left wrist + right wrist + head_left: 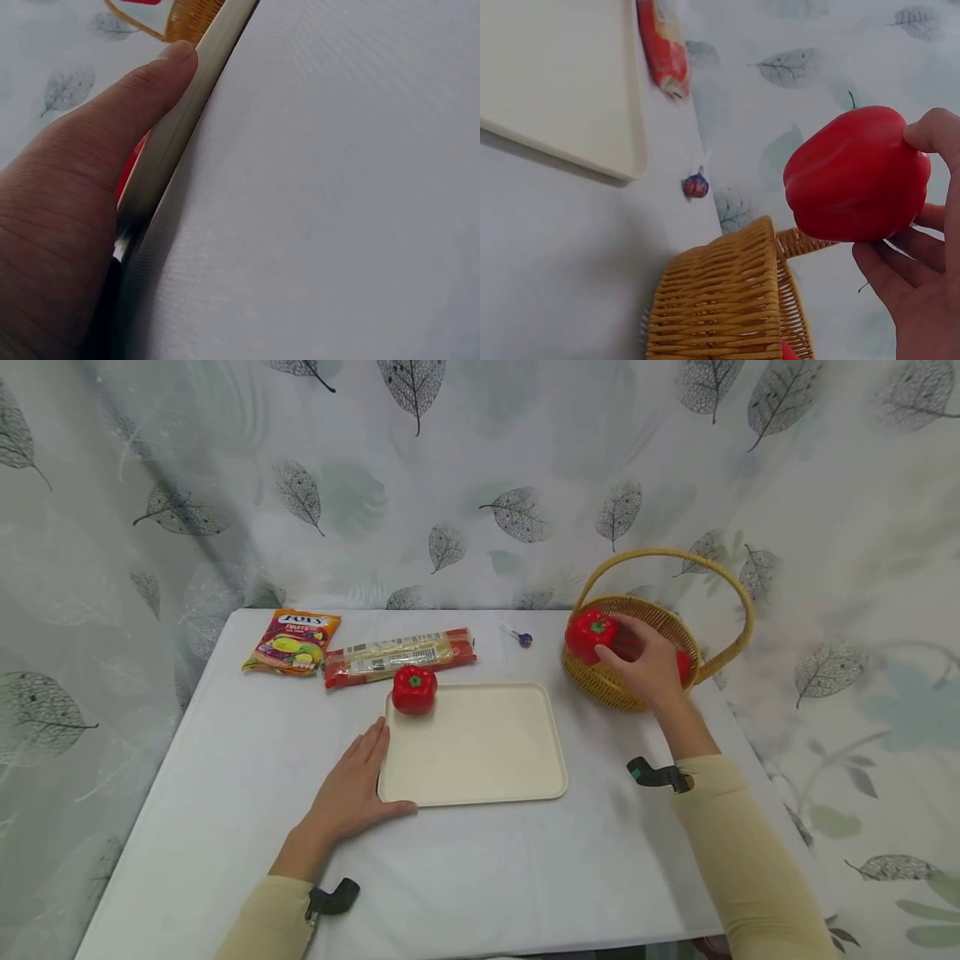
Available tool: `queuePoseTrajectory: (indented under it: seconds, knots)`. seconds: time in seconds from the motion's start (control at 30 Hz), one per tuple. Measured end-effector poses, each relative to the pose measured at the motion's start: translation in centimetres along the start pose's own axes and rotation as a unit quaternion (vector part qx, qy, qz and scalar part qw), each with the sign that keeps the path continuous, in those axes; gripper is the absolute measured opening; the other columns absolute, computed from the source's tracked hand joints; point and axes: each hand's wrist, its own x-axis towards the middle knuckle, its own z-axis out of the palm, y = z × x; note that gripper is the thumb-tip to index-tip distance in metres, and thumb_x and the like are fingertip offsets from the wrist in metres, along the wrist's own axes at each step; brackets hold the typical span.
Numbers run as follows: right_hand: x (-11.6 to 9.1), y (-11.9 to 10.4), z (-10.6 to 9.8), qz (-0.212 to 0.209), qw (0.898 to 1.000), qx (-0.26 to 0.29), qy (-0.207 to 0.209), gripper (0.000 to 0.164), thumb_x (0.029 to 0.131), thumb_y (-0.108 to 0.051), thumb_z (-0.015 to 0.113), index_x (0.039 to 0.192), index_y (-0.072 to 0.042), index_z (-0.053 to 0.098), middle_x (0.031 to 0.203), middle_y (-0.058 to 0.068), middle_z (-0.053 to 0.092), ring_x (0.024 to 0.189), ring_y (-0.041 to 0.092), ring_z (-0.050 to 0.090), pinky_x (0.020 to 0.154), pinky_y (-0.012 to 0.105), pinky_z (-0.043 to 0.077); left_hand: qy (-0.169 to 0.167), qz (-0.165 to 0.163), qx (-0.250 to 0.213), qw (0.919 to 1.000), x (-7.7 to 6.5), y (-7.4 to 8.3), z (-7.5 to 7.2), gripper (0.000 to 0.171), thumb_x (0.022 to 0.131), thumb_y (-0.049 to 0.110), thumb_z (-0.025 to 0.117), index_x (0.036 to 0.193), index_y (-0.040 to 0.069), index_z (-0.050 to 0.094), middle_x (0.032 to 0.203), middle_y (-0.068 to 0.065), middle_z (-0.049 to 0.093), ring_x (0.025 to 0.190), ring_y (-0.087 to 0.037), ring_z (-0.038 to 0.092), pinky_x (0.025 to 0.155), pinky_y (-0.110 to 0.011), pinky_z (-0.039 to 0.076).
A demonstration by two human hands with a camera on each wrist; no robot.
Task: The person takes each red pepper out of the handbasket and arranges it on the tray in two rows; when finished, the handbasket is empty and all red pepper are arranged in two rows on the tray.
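A red bell pepper (589, 636) is held by my right hand (651, 660) above the near side of the wicker basket (611, 687). In the right wrist view, thumb and fingers grip one end of that bell pepper (855, 176). More red shows inside the basket, partly hidden by the hand. My left hand (352, 789) touches the left edge of the cream tray (480, 752), fingers straight along its side and thumb at the front left corner. Another red bell pepper (414, 690) sits on the tray's back left corner.
Behind the tray lies a long red and clear packet (401, 657). An orange candy bag (292, 642) is to its left. A small wrapped lollipop (522, 639) lies between packet and basket. The basket's tall handle (731, 647) arches above it.
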Motion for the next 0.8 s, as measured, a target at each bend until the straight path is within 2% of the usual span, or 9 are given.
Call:
queuePoseTrajectory:
  seconds: [0.37,0.8]
  knots:
    - [-1.1,-0.7,1.5,-0.017,1.000,-0.009,-0.009,0.067,0.094,-0.027,0.087,0.154,-0.016,0.061,0.150,0.011,0.063,0.135,0.034,0.061,0.108,0.058,0.055,0.001,-0.004,-0.006,1.0000,-0.3,0.1,-0.1,0.139,0.078,0.088,0.072,0.172,0.000,0.018,0.181,-0.012,0.010,0.165,-0.032,0.017,0.132,-0.052,0.018]
    - [-2.1,-1.1,3.4,-0.033,0.998,0.033,-0.030,0.068,0.092,-0.020,0.089,0.153,-0.013,0.060,0.148,0.010,0.065,0.135,0.032,0.062,0.106,0.055,0.056,0.006,0.005,-0.005,1.0000,-0.1,0.3,-0.2,0.140,0.078,0.087,0.073,0.171,-0.002,0.019,0.181,-0.014,0.012,0.164,-0.033,0.019,0.131,-0.054,0.020]
